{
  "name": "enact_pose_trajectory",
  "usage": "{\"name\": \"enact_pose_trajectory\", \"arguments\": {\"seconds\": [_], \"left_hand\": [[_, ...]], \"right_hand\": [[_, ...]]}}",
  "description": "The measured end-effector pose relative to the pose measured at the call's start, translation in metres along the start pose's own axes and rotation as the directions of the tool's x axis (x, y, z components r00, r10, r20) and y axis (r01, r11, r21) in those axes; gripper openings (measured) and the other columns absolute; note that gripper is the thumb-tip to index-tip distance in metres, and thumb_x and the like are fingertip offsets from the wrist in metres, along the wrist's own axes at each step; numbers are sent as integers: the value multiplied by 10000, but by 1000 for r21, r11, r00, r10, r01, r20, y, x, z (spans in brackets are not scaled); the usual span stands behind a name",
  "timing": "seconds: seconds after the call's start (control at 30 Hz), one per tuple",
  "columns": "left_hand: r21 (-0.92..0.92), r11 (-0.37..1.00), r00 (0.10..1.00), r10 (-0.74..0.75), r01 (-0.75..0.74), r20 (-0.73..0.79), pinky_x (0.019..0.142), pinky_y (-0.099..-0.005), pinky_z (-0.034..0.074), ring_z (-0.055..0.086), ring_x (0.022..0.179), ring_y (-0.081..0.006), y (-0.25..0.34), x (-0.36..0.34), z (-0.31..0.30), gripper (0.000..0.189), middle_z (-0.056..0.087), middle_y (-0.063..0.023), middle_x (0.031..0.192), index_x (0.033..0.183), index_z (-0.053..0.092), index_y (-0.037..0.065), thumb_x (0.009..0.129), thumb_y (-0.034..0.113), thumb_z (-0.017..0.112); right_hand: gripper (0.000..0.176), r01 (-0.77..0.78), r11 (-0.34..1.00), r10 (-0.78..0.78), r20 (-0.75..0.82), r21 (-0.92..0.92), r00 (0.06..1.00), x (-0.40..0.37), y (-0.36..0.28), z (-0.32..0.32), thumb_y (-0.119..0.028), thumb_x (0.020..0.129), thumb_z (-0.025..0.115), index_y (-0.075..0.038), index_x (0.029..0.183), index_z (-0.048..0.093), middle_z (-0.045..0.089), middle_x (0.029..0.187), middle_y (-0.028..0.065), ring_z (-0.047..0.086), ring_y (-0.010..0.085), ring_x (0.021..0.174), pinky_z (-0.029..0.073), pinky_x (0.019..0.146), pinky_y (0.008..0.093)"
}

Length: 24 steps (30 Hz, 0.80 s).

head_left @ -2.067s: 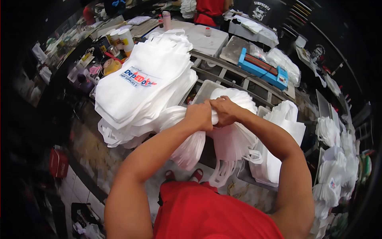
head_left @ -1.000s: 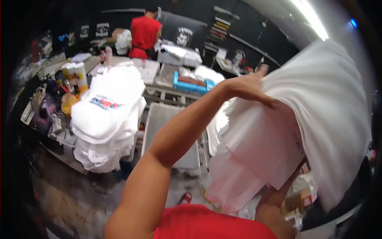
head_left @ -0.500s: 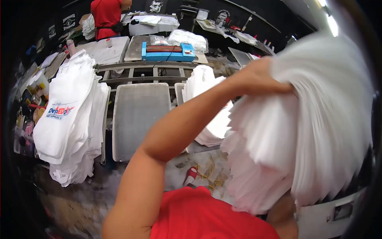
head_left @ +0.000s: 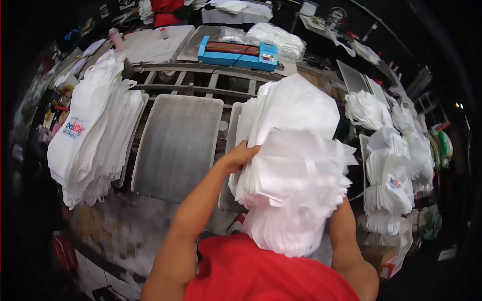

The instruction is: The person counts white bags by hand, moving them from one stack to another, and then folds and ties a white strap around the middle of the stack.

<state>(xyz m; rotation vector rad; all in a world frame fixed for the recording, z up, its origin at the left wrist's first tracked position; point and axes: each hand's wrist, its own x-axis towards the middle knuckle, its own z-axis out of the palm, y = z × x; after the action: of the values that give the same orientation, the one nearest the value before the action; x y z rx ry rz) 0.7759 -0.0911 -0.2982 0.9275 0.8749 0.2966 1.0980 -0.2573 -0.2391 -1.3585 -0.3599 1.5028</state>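
A thick stack of white fabric bags (head_left: 296, 170) fills the space before my chest, over the right-hand board (head_left: 226, 190). My left hand (head_left: 242, 155) grips the stack's left edge, fingers wrapped on it. On the right side my forearm reaches under the stack, and my right hand is hidden behind the fabric. Beyond the held bags, more white bags (head_left: 306, 103) lie on the same board. A bare grey board (head_left: 178, 145) stands to the left of my left hand.
Printed white bags (head_left: 95, 135) hang over a board at the left. A blue machine with rollers (head_left: 238, 54) sits beyond the metal rails (head_left: 196, 80). Bundled bags (head_left: 389, 175) line the right side. A person in red (head_left: 168, 11) stands at the back.
The bag stack has come down from the upper right to the front of my chest. My left hand has moved down and left with it. The view has turned right, showing the bundles there.
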Motion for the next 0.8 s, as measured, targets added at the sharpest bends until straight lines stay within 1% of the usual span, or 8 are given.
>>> {"name": "enact_pose_trajectory", "arguments": {"seconds": [0.17,0.3,0.37,0.5,0.57,0.63,0.7,0.8], "left_hand": [[-50,958,960,279,-281,-37,928,-401,516,610,1139,-260,-1,-14,1,781,577,-201,1308,1413,392,-60,869,375,746],[-256,959,990,136,-121,38,935,-353,509,622,1104,-233,-33,-2,-29,679,592,-178,1289,1385,440,-64,895,323,705],[-251,967,995,64,-42,81,989,-370,485,608,1140,-242,-67,27,-46,652,602,-173,1282,1404,455,-38,914,338,665],[31,966,956,257,-256,-139,1080,-419,406,559,1242,-313,-61,33,-50,602,604,-189,1317,1439,473,11,961,357,593],[471,807,742,551,-357,-382,1089,-403,397,523,1299,-302,-54,38,-74,608,548,-169,1418,1460,444,0,1013,407,515],[537,745,720,615,-396,-321,1110,-386,386,494,1343,-288,-61,52,-91,612,529,-136,1456,1469,440,13,1051,459,413],[-541,816,972,235,-204,-12,1115,-382,389,524,1307,-300,-74,52,-73,633,562,-130,1413,1445,477,30,1061,510,327],[-431,863,951,307,-264,33,1069,-379,438,560,1250,-251,-70,69,-47,655,574,-101,1382,1431,489,54,1048,556,317]], "right_hand": [[516,-39,999,38,38,13,999,26,-6,-1,-438,980,627,-13,1271,612,695,1078,110,667,206,936,530,856,338],[500,4,989,-12,-50,-146,999,67,17,0,-414,969,649,25,1207,648,698,1096,122,667,182,896,535,800,315],[473,-200,795,92,-212,-572,973,126,49,-37,-379,948,679,33,1181,661,703,1069,125,669,168,901,531,790,310],[458,-176,967,157,-118,-181,981,129,45,-39,-343,931,696,29,1196,658,710,1069,144,692,196,900,558,762,314],[456,-151,965,150,-19,-213,988,123,39,-39,-319,948,670,27,1242,628,704,1099,153,703,212,927,576,793,320],[454,-147,976,147,-12,-162,989,109,40,-26,-285,955,649,29,1279,597,696,1125,161,702,218,952,577,823,329],[457,-149,981,151,7,-127,988,111,42,-20,-252,963,628,31,1316,566,687,1151,168,700,223,978,579,852,339],[579,-16,972,37,84,-234,996,118,44,-15,-130,883,650,17,1409,459,633,1265,200,680,272,1073,574,914,394]]}}
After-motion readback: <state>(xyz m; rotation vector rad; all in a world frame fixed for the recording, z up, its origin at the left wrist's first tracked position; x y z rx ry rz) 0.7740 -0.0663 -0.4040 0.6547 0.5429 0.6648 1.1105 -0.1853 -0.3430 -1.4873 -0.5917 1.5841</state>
